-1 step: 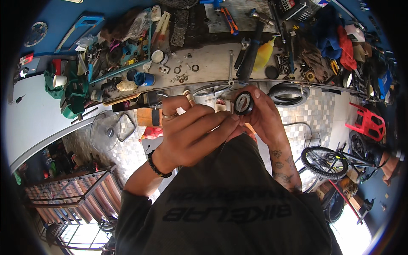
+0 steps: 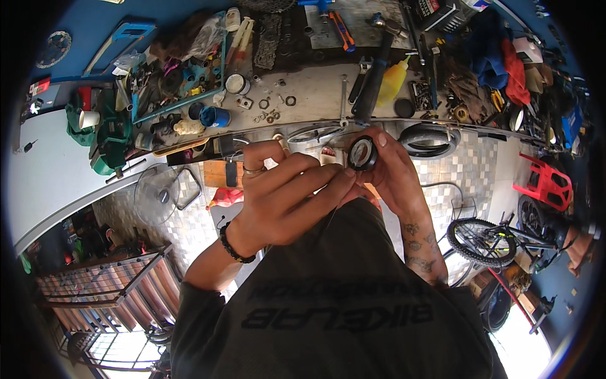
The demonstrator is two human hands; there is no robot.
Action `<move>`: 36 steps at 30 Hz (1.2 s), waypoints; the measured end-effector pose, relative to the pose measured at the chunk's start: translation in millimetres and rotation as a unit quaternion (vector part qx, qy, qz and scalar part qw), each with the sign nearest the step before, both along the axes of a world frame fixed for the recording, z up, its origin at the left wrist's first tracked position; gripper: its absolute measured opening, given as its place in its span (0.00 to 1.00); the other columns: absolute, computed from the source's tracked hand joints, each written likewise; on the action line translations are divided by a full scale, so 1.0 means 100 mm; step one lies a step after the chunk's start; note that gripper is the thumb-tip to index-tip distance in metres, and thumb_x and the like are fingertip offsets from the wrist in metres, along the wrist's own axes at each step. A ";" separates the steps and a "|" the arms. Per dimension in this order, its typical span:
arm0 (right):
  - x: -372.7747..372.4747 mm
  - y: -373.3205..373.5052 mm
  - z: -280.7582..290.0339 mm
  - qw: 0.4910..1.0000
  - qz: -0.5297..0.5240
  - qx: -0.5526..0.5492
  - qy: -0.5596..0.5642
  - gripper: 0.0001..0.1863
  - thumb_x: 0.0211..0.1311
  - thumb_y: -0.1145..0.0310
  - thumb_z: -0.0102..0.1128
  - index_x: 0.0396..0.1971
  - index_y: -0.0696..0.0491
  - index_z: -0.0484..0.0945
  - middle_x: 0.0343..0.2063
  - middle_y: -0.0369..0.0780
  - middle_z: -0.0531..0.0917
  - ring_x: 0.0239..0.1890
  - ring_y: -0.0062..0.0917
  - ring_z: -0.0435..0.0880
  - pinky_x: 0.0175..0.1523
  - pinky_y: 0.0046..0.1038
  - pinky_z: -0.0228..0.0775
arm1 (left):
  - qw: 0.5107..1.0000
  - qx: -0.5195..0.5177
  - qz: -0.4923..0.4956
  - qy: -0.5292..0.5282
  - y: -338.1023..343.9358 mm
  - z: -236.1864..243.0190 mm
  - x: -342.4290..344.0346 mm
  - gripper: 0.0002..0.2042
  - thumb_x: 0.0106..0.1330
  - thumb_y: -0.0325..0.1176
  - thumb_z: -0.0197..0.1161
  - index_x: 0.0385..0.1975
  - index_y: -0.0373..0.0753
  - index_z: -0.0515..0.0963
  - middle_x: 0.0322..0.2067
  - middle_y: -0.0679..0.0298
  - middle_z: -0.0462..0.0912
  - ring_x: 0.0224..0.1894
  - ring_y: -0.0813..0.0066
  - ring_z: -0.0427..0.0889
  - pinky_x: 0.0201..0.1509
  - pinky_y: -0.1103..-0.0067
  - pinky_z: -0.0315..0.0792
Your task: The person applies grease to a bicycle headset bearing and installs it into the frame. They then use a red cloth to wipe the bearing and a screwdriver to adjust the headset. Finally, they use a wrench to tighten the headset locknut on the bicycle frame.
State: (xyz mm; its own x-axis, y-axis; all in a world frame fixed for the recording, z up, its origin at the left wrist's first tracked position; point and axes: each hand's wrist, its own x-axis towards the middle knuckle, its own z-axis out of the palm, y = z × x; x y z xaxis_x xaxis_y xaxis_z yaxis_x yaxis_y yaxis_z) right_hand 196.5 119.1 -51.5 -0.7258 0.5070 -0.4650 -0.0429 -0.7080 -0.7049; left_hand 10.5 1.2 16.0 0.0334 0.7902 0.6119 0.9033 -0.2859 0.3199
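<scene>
I hold a small round black ring (image 2: 371, 155) with a pale metallic centre, like a bearing or seal, in my right hand (image 2: 394, 174), between thumb and fingers, just below the bench edge. My left hand (image 2: 284, 192) is curled beside it, its fingertips reaching the lower left of the ring; what they pinch, if anything, is hidden. Above them on the bench (image 2: 315, 98) lie a wrench (image 2: 344, 91), a black-handled hammer (image 2: 375, 79), a yellow squeeze bottle (image 2: 391, 82), several nuts and washers (image 2: 268, 114) and a blue tub (image 2: 214, 116).
A blue tray of small parts (image 2: 142, 115) and green bins (image 2: 110, 151) fill the left. Under the bench are tyres (image 2: 423, 148) and a wheel rim (image 2: 303, 131). A bicycle (image 2: 480, 240), red plastic chair (image 2: 546, 180) and another person's arm (image 2: 577, 249) are at right.
</scene>
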 end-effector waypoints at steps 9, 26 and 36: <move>-0.05 0.00 0.01 0.997 0.011 0.068 -0.032 0.19 0.80 0.54 0.59 0.56 0.53 0.78 0.34 0.36 0.85 0.32 0.18 0.89 0.32 0.17 0.77 | 1.000 -0.017 0.007 0.010 0.00 0.00 -0.01 0.14 0.53 0.39 0.82 0.36 0.46 0.86 0.30 0.76 0.85 0.31 0.81 0.83 0.45 0.74 0.62; -0.06 -0.05 0.03 0.989 0.036 0.142 -0.001 0.22 0.72 0.67 0.67 0.62 0.57 0.78 0.45 0.36 0.84 0.47 0.18 0.81 0.50 0.23 0.75 | 0.942 -0.082 0.137 -0.295 0.03 -0.09 -0.12 0.08 0.56 0.32 0.82 0.27 0.39 0.88 0.24 0.65 0.86 0.25 0.71 0.81 0.38 0.75 0.66; -0.04 -0.04 0.04 0.987 0.052 0.147 -0.020 0.21 0.75 0.62 0.64 0.62 0.55 0.78 0.44 0.36 0.84 0.47 0.18 0.85 0.48 0.22 0.77 | 0.989 -0.069 0.045 -0.119 0.02 -0.02 -0.19 0.08 0.54 0.35 0.82 0.30 0.44 0.89 0.28 0.73 0.89 0.27 0.78 0.81 0.40 0.76 0.60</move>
State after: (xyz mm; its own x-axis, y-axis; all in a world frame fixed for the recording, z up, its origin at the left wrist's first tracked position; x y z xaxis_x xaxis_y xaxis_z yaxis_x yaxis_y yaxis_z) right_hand 192.1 115.0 -47.4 -0.7652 0.5480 -0.3380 0.0518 -0.4709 -0.8807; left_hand -8.4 2.9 14.3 -0.1742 0.8596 0.4804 0.8171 -0.1461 0.5576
